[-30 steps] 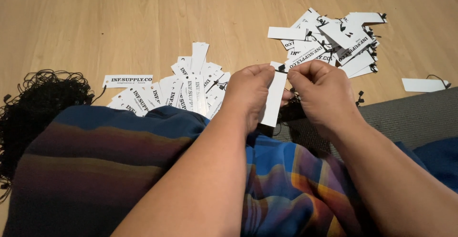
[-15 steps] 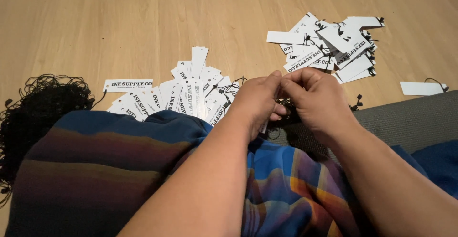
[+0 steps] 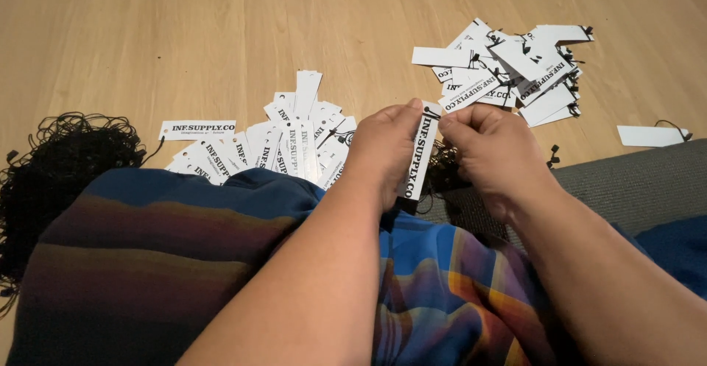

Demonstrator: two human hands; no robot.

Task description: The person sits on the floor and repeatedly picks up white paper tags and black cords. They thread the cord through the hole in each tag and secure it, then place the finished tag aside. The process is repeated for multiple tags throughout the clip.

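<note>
While my left hand (image 3: 387, 149) is pinching the white tag (image 3: 420, 156) upright at centre, my right hand (image 3: 490, 145) fingertips are closing on its black string at the tag's 12 o'clock hole; I am keeping the tag steady, pulling gently

I see my left hand (image 3: 387, 149) and right hand (image 3: 495, 151) side by side over my lap, a paper tag (image 3: 420, 161) upright between them. On the floor (image 3: 184, 42), one pile of tags (image 3: 283, 145) lies just left of my left hand, another pile (image 3: 515, 68) behind my right hand. A tangle of strings (image 3: 62, 160) sits by the floor's left edge, a lone tag (image 3: 652, 135) by its right edge.
</note>
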